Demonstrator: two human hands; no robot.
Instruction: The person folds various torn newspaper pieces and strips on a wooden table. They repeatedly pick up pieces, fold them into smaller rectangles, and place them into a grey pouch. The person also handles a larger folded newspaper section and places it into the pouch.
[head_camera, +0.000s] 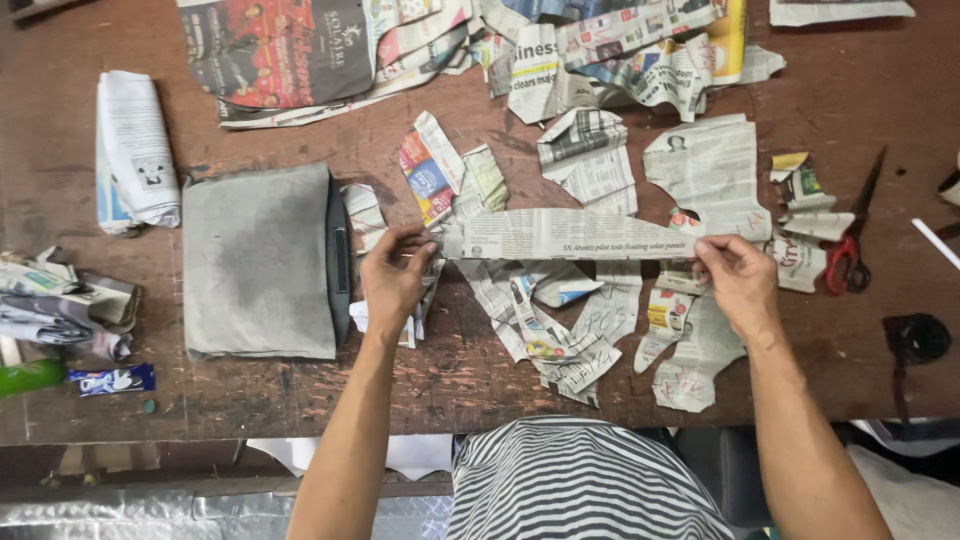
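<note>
Grip: left hand and right hand each pinched on one end of a long newspaper strip, held flat above the bench among paper scraps. Red-handled scissors just right; grey folded cloth left.

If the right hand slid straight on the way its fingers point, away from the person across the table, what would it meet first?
Probably the cut newspaper sheet lying just beyond the strip that the right hand pinches; height above the table is unclear.
</note>
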